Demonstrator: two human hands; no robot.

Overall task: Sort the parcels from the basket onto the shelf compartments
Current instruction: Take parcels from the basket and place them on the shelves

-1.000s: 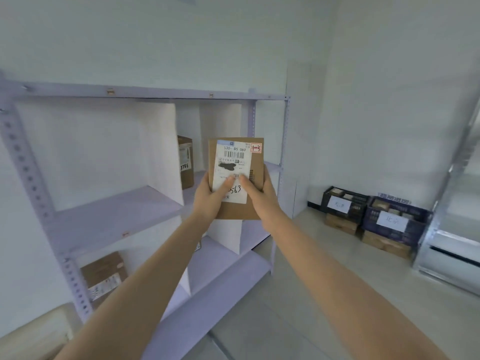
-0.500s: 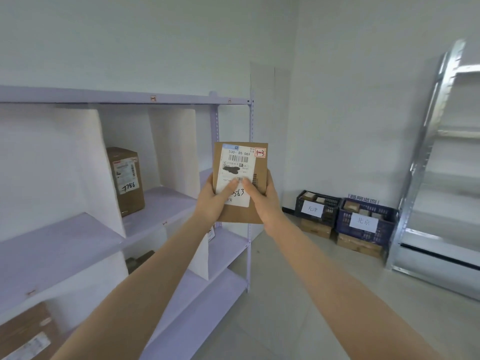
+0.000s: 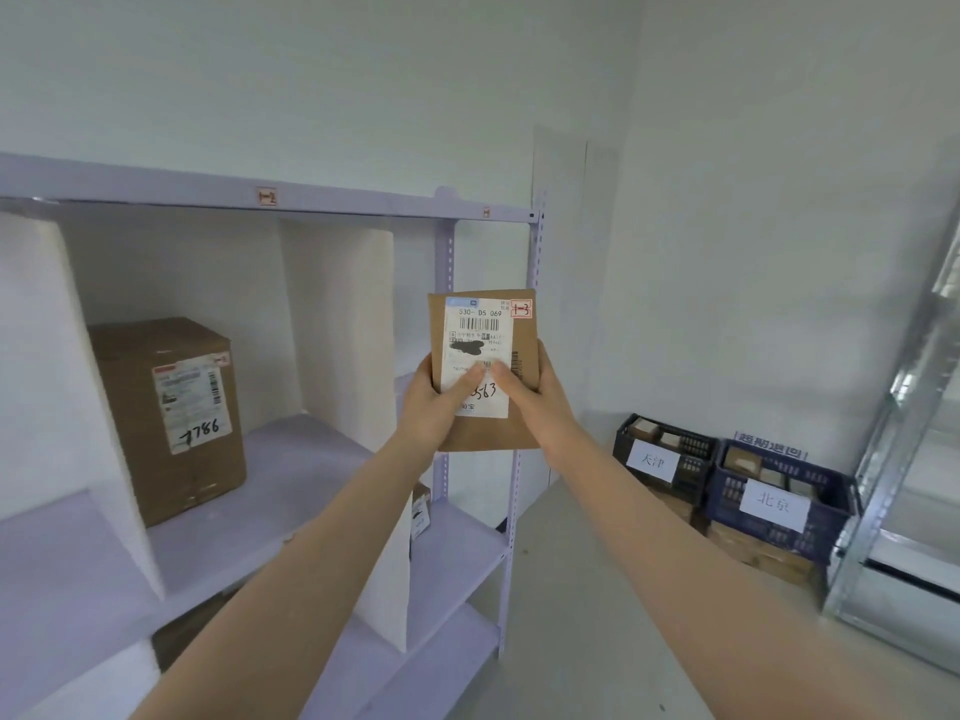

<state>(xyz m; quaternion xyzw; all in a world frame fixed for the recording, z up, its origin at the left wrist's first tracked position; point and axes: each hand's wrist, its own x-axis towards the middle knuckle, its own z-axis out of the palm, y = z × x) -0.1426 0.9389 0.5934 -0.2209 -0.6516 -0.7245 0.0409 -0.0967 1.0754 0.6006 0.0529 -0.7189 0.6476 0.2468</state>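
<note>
Well, the biggest risk is the shelf [image 3: 363, 202], 8 to 11 o'clock: its bays look alike, so a wrong-bay drop is easy. The brown box [image 3: 166, 418] marked 7786, at 9, fills much of the bay under the rim tag 1-2 [image 3: 266, 196]. Pushing anything in there could jam or shove it. The white divider [image 3: 337, 330] at 10 looks light, and a careless reach prob. knocks it askew. The baskets [image 3: 779, 506] sit at 4 o'clock, well apart.

The parcel [image 3: 480, 330] is in mid-air at centre, just in front of the shelf's right posts, in no bay yet. The left hand [image 3: 434, 407] and right hand [image 3: 535, 402] pinch its lower half, thumbs on the label, fingers behind. If 1 hand lets go, the top may tip and slip. The thumbs hide part of the handwritten no., so a misread is poss. Its red corner tag [image 3: 521, 309] seems to say 1-3. The far rim tag [image 3: 486, 212] at 12 is too small to confirm a match.
</note>
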